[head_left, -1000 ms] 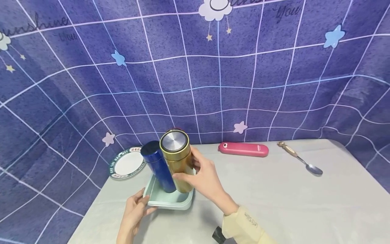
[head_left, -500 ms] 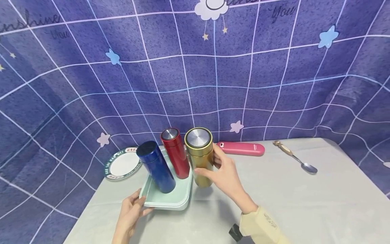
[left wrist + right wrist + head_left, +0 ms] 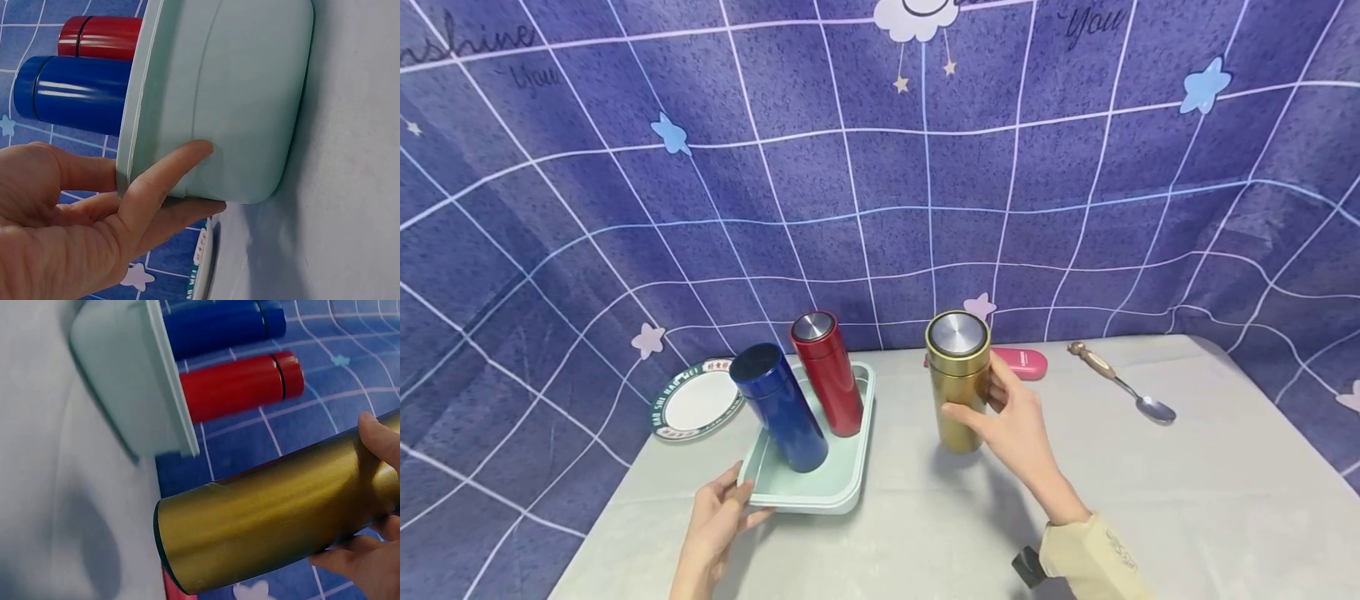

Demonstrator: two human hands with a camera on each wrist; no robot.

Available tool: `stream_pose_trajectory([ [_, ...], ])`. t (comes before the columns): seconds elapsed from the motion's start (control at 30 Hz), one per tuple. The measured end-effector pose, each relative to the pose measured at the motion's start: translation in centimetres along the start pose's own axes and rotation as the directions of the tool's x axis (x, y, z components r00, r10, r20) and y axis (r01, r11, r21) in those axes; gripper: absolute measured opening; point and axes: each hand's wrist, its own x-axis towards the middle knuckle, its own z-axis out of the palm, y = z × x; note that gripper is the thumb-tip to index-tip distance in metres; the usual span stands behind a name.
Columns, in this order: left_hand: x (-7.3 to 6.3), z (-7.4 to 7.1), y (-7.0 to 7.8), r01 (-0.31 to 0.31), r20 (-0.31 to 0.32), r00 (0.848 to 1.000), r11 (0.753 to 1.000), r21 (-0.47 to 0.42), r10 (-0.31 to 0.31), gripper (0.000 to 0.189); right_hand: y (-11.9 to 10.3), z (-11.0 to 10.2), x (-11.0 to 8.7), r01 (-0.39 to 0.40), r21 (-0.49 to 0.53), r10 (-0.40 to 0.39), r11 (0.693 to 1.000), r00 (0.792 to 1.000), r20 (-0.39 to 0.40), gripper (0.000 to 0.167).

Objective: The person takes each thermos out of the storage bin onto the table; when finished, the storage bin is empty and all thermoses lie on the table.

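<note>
My right hand (image 3: 1015,421) grips a gold thermos flask (image 3: 958,383) with a silver-topped lid. It is upright and just above the table, right of a pale green storage bin (image 3: 842,487). In the right wrist view, the base of the gold flask (image 3: 250,531) shows apart from the table. My left hand (image 3: 711,517) holds the bin's near left corner; in the left wrist view, fingers (image 3: 165,169) lie along the outer wall and the thumb is at the rim. A blue thermos flask (image 3: 782,412) and a red thermos flask (image 3: 831,375) stand in the bin, leaning a little.
A white plate with a green patterned rim (image 3: 696,400) lies behind the bin at left. At the back, a red-pink case (image 3: 1026,363) is partly hidden by the gold flask. A spoon (image 3: 1123,383) lies at right. A blue checked cloth (image 3: 850,183) hangs behind.
My right hand has carried the gold flask out from over the bin to the right, bringing the red flask into view. The left hand has kept its hold on the bin.
</note>
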Motion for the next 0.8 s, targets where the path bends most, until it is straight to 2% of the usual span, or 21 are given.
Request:
stream_pose_trajectory([
  [0.27,0.1,-0.1,-0.1,-0.005,0.008,1.0,1.0,-0.008,0.005,0.055,1.9,-3.3,0.0,-0.026,-0.101,0.018,0.995,0.997,-0.073,0.067],
  [0.47,0.0,-0.2,-0.1,-0.006,0.012,1.0,1.0,-0.01,0.006,0.055,3.3,-5.8,-0.2,-0.105,-0.166,0.078,0.981,0.984,-0.159,0.071],
  [0.67,0.0,-0.3,0.0,-0.004,0.02,1.0,1.0,-0.007,0.004,0.056,5.1,-7.3,-0.1,-0.183,-0.158,0.139,0.97,0.957,-0.253,0.075],
  [0.8,-0.1,-0.3,0.0,0.007,0.017,1.0,1.0,0.001,-0.007,0.057,5.8,-7.9,-0.2,-0.192,-0.129,0.15,0.973,0.948,-0.282,0.072],
])
